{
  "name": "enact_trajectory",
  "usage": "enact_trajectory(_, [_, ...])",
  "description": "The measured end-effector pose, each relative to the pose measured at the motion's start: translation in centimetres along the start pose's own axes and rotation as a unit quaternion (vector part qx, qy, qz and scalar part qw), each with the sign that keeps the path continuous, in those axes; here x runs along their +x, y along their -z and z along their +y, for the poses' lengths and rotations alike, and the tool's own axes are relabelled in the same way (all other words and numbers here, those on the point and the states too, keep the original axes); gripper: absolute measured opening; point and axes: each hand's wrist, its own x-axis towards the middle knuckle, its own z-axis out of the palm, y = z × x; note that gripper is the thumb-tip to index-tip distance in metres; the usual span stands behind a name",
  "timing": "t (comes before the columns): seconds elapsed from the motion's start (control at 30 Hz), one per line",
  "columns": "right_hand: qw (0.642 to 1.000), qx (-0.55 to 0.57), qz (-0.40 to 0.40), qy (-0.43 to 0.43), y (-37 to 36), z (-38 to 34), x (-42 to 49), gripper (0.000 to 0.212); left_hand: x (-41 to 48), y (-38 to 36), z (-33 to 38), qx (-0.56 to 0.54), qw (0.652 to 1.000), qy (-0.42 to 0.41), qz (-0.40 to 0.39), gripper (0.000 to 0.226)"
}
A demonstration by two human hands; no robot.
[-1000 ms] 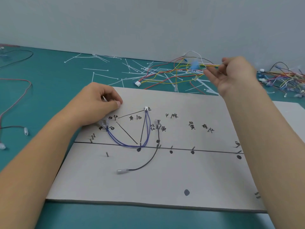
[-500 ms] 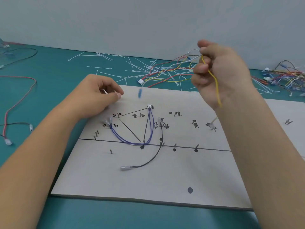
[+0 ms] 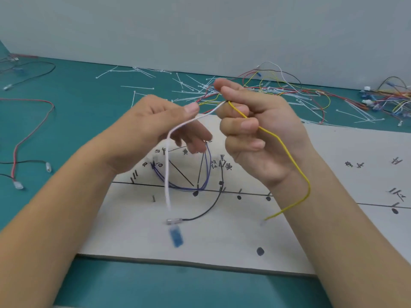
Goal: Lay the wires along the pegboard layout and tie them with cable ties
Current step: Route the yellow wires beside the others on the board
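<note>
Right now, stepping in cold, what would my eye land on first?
Two bare hands are up mid-frame: the fingers of the right hand pinch a thin yellow wire and a thin white wire, whose blurred blue plastic connector dangles below the left hand. Under them lies a pale grey pegboard with a purple wire loop and a black wire laid on it. Behind, on the teal table, sprawls a tangle of coloured wires and white cable ties.

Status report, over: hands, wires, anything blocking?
Right hand pinches yellow wire and white wire above board. Left hand beside white wire, grip unclear. Blue wire, black wire already laid. Nothing blocking.
</note>
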Motion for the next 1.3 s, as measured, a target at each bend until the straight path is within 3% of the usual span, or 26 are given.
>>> enact_trajectory(0.17, [0.986,-0.155,0.056,0.032,0.2,0.4,0.1,0.008,-0.1,-1.8,2.4,-0.089,0.990,0.103,-0.042,0.073])
enact_trajectory(0.3, [0.967,-0.234,0.089,0.038,0.8,0.0,0.3,0.007,-0.9,-2.6,4.2,-0.121,0.977,0.174,-0.027,0.042])
enact_trajectory(0.4, [0.964,-0.250,0.078,0.039,0.7,0.1,0.2,0.008,-2.4,-4.0,4.4,-0.135,0.977,0.163,0.000,0.028])
enact_trajectory(0.57, [0.943,-0.325,0.043,0.064,0.6,-0.7,-0.2,0.012,-4.0,-6.3,4.0,-0.228,0.962,0.122,0.085,0.034])
enact_trajectory(0.77, [0.947,-0.315,-0.060,0.004,1.2,-1.6,-0.9,0.016,-5.4,-7.6,4.2,-0.339,0.936,0.091,0.020,0.023])
enact_trajectory(0.93, [0.944,-0.310,-0.113,-0.014,1.9,-2.7,-1.5,0.018,-6.0,-8.7,4.4,-0.307,0.945,0.097,0.047,0.010])
enact_trajectory(1.1, [0.939,-0.329,-0.099,-0.010,2.5,-3.1,-1.5,0.022,-6.8,-9.6,4.7,-0.258,0.953,0.115,0.114,0.020])
enact_trajectory(1.2, [0.938,-0.333,-0.095,-0.013,2.6,-3.0,-1.3,0.024,-6.9,-10.0,4.8,-0.282,0.940,0.112,0.157,0.027])
enact_trajectory(1.3, [0.941,-0.327,-0.090,-0.006,2.8,-2.8,-1.1,0.026,-7.2,-9.8,5.0,-0.274,0.940,0.143,0.148,0.036])
